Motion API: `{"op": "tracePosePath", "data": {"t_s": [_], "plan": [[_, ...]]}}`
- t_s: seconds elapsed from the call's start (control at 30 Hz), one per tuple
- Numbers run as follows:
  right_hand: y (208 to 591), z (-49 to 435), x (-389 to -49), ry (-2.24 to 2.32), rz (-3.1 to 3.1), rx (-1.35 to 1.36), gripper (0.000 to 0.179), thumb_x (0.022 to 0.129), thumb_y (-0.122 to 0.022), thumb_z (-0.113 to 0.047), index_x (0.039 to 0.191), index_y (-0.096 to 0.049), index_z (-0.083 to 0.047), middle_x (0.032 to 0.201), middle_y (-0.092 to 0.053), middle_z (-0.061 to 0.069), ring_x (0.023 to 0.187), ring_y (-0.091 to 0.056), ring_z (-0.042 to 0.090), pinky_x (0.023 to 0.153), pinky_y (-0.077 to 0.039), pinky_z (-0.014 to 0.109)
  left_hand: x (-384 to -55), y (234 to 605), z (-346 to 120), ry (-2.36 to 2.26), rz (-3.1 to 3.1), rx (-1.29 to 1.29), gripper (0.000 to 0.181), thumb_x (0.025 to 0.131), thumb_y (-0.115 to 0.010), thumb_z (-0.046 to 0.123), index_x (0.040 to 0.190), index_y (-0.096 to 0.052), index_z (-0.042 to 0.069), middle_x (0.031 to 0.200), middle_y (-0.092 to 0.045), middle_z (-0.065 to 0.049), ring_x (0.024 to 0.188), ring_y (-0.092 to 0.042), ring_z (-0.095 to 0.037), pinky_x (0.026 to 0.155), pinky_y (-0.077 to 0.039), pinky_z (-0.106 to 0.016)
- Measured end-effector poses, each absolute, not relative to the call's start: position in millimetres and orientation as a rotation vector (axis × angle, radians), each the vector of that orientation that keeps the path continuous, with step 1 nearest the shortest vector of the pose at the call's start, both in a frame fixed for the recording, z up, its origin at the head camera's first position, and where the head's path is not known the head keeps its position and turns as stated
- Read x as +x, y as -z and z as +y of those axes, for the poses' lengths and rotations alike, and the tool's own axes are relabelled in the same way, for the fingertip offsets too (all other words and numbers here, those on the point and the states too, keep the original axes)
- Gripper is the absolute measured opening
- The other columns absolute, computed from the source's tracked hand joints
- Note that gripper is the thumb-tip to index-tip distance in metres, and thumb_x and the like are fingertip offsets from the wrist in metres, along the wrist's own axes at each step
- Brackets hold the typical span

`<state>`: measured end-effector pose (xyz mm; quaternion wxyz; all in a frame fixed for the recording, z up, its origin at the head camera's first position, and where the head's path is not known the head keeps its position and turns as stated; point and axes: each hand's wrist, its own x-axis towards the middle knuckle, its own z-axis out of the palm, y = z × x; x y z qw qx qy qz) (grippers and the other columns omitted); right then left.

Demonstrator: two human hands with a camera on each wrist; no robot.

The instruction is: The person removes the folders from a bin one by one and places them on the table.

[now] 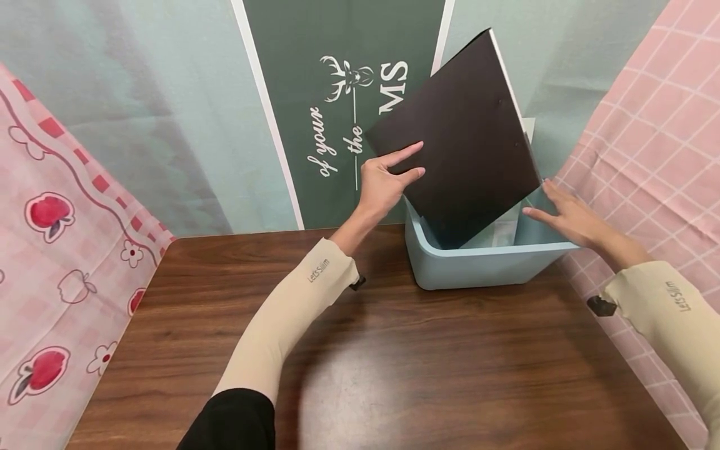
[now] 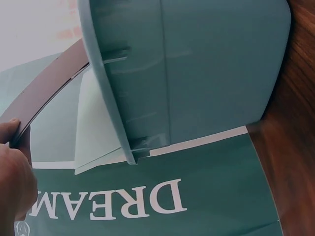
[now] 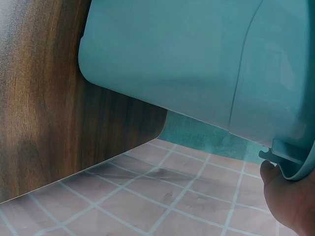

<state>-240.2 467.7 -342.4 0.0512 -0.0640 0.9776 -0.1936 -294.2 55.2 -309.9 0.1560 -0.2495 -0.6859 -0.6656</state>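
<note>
A black folder [image 1: 461, 131] stands tilted, its lower corner inside a light blue plastic bin [image 1: 478, 269]. My left hand [image 1: 388, 181] pinches the folder's left edge, index finger and thumb lying along its near face. In the left wrist view, the folder [image 2: 49, 83] appears edge-on and slightly bowed above the bin's rim [image 2: 101, 78]. My right hand [image 1: 576, 215] is at the bin's right end, fingers extended, with a fingertip close to the folder's lower right corner. In the right wrist view, that hand [image 3: 288, 201] overlaps the rim beside the bin's side handle; some fingers are hidden.
A white sheet [image 2: 96, 123] sticks up from the bin behind the folder. The bin stands at the back right of a wooden table [image 1: 394, 350]. A green printed curtain [image 1: 337, 37] hangs behind, with pink cloths at left [image 1: 62, 281] and right [image 1: 647, 137].
</note>
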Motion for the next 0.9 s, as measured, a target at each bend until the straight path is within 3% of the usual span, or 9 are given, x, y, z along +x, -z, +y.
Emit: {"op": "tracePosePath", "data": {"t_s": [0.6,0.9], "plan": [[345,468,-242,0.568,3.013,-0.243,0.092,0.110,-0.046,-0.051,0.166,0.000,0.006,0.172,0.005,0.031,0.158,0.002,0.054,0.125,-0.001,0.070,-285,287,31,2.094,-1.762,-0.637,0.045,0.081,-0.090,-0.003,0.124,-0.080,0.008,0.120,-0.078,-0.005,0.127,-0.065,-0.003,0.108,-0.050,-0.024],[346,470,-243,0.556,3.022,-0.247,0.092,0.110,-0.047,-0.050,0.166,0.000,0.005,0.173,0.006,0.028,0.158,0.002,0.053,0.125,-0.001,0.069,-278,277,12,2.174,-1.685,-0.612,0.047,0.081,-0.089,-0.005,0.126,-0.078,0.006,0.126,-0.076,-0.007,0.132,-0.062,-0.006,0.105,-0.054,-0.029]]}}
